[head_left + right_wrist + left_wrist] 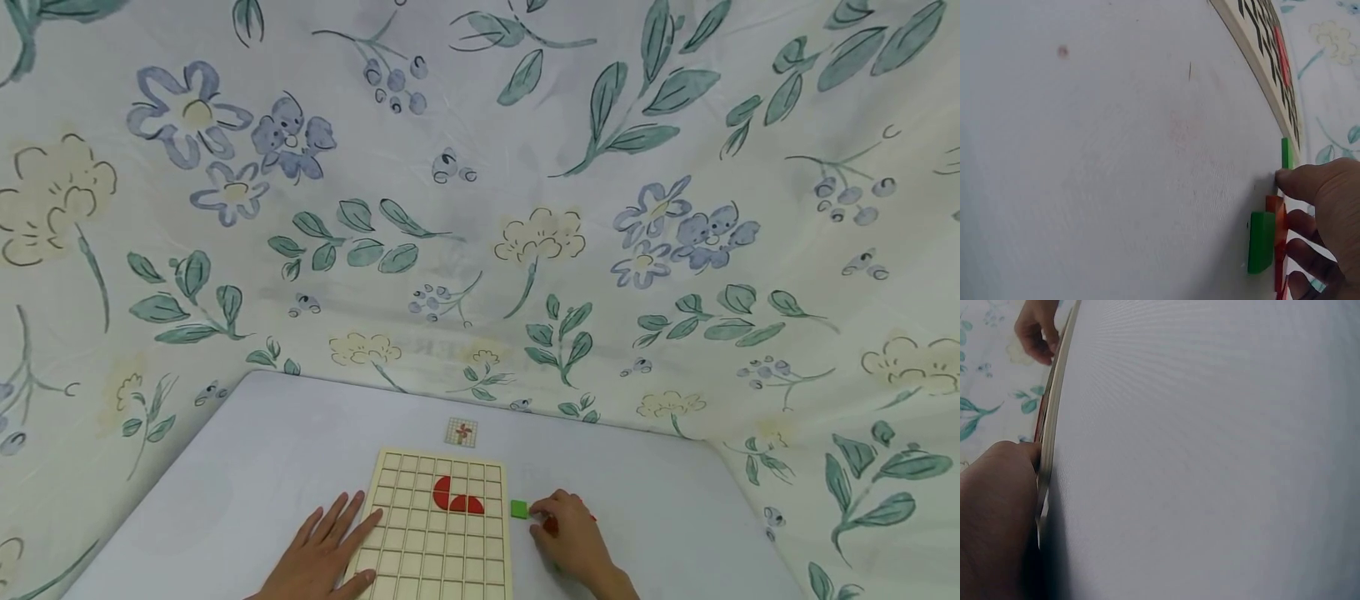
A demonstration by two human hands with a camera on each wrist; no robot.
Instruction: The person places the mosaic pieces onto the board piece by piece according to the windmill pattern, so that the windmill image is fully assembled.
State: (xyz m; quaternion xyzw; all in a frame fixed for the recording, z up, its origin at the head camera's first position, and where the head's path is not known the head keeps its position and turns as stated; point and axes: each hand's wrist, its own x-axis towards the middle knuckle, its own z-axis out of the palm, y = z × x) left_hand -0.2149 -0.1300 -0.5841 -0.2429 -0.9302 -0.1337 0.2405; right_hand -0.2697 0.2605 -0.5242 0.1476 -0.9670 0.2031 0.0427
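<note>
My left hand [318, 554] lies with fingers spread over the left edge of a cream grid board [412, 567]. Red curved pieces [442, 493] sit in the board's upper squares. To the right of the board, my right hand [573, 537] reaches down with bent fingers, thumb and forefinger apart. A red piece [551, 525] shows beneath it, partly hidden. Beside its fingertips is a green square piece [519, 509]. In the right wrist view, a green block [1261, 242] and an orange-red piece [1276, 215] stand close to the fingers.
A small pattern card [461, 432] with a red figure lies beyond the board. The white table [300, 433] meets a floral-print cloth [480, 250] behind and at the sides. A bit of red [592, 517] peeks out right of my right hand.
</note>
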